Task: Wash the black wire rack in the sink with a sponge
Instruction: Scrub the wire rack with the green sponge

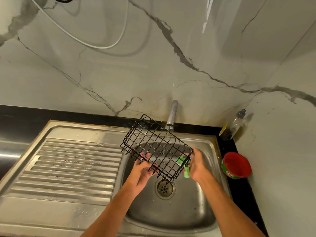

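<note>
Black wire rack [153, 142]: we judge it light, stiff, slippery when wet; rim wires suit gripping. Our left hand [142, 170] grips its near rim; our right hand [196, 165] holds the green sponge [183, 160] at its corner.

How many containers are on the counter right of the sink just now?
2. A clear bottle with a grey cap stands in the back corner; a red tub sits nearer, beside the right rim of the sink. Others may lie outside the frame.
</note>
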Motion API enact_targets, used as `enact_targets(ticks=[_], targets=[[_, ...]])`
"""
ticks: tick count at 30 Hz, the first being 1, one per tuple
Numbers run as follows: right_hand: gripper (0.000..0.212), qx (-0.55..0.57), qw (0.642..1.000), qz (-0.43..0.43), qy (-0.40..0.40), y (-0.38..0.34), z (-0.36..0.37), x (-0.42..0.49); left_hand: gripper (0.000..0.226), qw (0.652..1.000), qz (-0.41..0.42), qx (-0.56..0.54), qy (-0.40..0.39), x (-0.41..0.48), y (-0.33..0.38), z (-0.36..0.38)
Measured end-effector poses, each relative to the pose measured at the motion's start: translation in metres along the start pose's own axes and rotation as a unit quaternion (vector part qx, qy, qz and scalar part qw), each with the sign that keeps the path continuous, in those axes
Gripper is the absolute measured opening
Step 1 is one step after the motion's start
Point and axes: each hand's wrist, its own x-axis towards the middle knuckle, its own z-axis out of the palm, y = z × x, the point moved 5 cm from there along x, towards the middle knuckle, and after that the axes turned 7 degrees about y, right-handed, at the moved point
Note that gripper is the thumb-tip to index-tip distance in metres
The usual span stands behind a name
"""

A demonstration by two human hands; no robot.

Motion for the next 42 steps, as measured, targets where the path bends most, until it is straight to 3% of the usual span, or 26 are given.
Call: enact_targets(ticks=[1,3,6,9,12,18,20,22,26,28,32,35,38,40,42], targets=[[0.062,0.018,0.999,0.006,-0.031,0.001,0.002,0.002,0.073,1.000,-0.005,-0.004,0.001,0.000,0.000,0.000],[0.067,0.052,0.996,-0.006,-0.069,-0.002,0.005,0.000,0.064,1.000,-0.022,-0.006,-0.012,0.000,0.001,0.002],[0.046,0.072,0.994,-0.039,-0.073,-0.012,0.005,-0.007,0.052,0.999,-0.048,0.014,0.001,0.001,0.005,0.002],[0.026,0.055,0.990,-0.091,-0.088,-0.026,0.011,-0.016,0.061,0.996,-0.054,0.042,0.058,0.000,0.008,-0.004],[0.027,0.033,0.983,-0.149,-0.106,-0.039,0.019,-0.024,0.067,0.993,-0.075,0.055,0.078,-0.005,0.003,-0.007],[0.018,-0.114,0.946,-0.236,-0.189,-0.056,0.035,-0.043,0.126,0.984,-0.094,0.007,0.152,-0.009,-0.001,0.004],[0.019,-0.132,0.937,-0.249,-0.207,-0.062,0.036,-0.045,0.126,0.982,-0.076,0.019,0.172,-0.009,0.000,0.007],[0.024,-0.144,0.929,-0.263,-0.218,-0.070,0.036,-0.044,0.124,0.983,-0.071,-0.001,0.168,-0.013,0.001,0.013],[0.030,-0.146,0.923,-0.275,-0.226,-0.079,0.028,-0.040,0.159,0.990,-0.077,-0.037,0.112,-0.017,0.007,0.030],[0.028,-0.148,0.922,-0.278,-0.224,-0.079,0.024,-0.038,0.156,0.992,-0.076,-0.039,0.096,-0.012,0.008,0.036],[0.023,-0.213,0.900,-0.301,-0.231,-0.074,0.026,-0.045,0.125,0.990,-0.077,0.026,0.117,-0.011,0.009,0.049],[0.013,-0.221,0.908,-0.304,-0.188,-0.074,0.016,-0.043,0.095,0.990,-0.055,0.043,0.127,-0.014,0.007,0.049],[0.022,-0.144,0.926,-0.332,-0.105,-0.078,0.001,-0.041,0.117,0.988,-0.015,0.038,0.149,-0.010,0.004,0.043],[0.025,-0.186,0.908,-0.376,-0.020,-0.077,0.000,-0.042,0.132,0.986,0.018,0.027,0.163,-0.010,0.004,0.042],[0.036,-0.299,0.856,-0.421,0.023,-0.071,0.011,-0.043,0.136,0.987,0.041,0.033,0.150,-0.009,0.004,0.042]])
